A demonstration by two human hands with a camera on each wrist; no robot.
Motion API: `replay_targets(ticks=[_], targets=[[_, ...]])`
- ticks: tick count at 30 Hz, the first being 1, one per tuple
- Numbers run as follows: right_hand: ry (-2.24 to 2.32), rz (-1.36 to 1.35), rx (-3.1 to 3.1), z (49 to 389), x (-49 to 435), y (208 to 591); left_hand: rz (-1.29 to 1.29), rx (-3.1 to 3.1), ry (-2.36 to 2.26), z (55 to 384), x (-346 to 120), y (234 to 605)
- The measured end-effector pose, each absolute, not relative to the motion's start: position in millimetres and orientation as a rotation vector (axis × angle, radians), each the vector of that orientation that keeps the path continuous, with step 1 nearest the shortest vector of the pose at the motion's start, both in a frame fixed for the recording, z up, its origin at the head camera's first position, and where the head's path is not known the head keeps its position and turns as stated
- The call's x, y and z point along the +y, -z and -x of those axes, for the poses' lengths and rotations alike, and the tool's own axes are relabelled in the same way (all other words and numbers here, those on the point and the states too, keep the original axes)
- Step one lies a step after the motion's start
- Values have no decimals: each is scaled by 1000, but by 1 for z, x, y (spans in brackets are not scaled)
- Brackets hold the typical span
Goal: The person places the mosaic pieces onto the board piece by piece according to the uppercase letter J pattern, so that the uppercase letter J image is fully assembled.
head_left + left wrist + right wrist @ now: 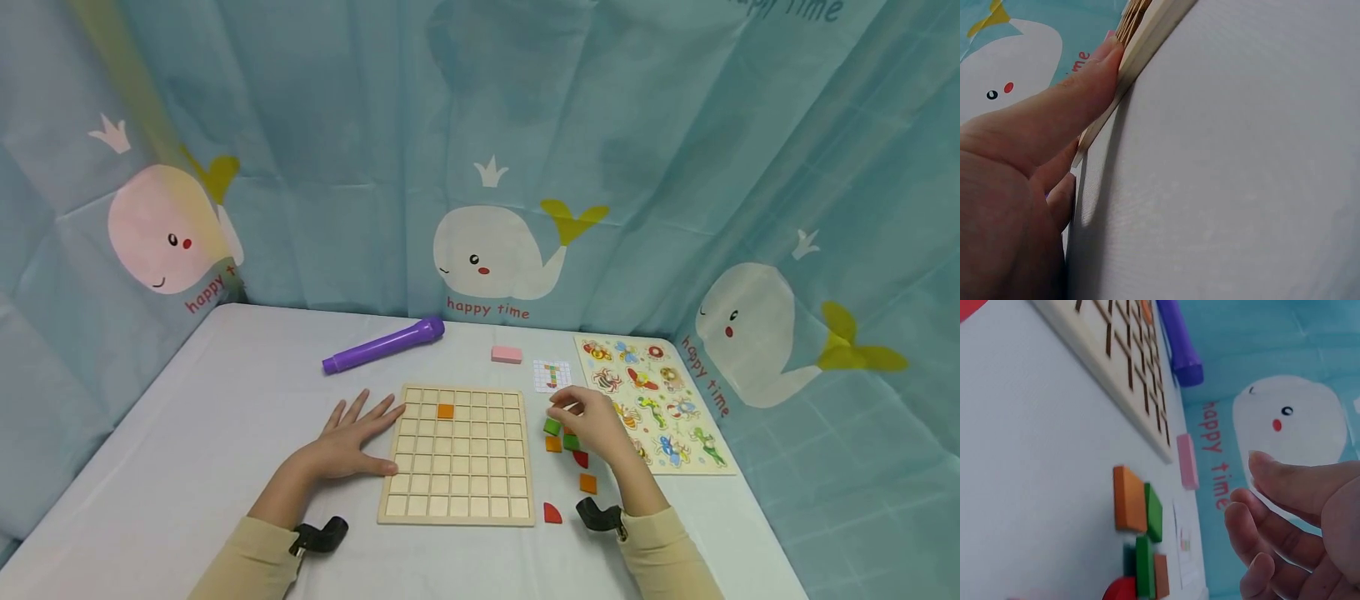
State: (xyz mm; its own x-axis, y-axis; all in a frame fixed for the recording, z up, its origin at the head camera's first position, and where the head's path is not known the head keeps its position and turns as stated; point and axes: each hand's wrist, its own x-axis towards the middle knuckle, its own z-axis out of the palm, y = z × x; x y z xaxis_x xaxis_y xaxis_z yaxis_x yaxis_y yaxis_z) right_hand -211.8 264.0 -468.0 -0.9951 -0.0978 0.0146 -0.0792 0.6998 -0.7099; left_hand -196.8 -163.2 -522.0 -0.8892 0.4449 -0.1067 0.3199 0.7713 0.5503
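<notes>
A wooden grid board [459, 457] lies on the table with one orange square tile [446, 411] in a cell of its top row. My left hand [341, 446] spreads its fingers along the board's left edge, thumb and fingertips touching the rim. In the left wrist view, the thumb [1094, 78] rests against the board's side. My right hand [592, 419] hovers over loose tiles right of the board, fingers loosely bent and holding nothing. Beneath it are a green tile [1145, 565], an orange tile [1130, 499] and a red quarter-circle piece [581, 458].
A small pattern card [542, 379] lies beyond the tiles, near a pink block [506, 355]. A purple toy microphone [384, 345] lies behind the board. On the right is an insect picture board [690, 454]. Nearer me are another orange tile [588, 483] and red quarter-circle [552, 513].
</notes>
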Motion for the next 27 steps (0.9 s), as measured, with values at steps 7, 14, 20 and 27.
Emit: replay_targets(ticks=[7,14,20,27], targets=[[1137,106,2886,212,278,474,-597,2734,-795,197,-164,520],[1072,10,2875,211,290,482,-610,2735,-780,197,-164,522],[969,-1,2864,210,297,488,-632,2733,-782,197,-164,522],[918,35,2837,213,295,492,-628,2728,-789,196,-165,520]])
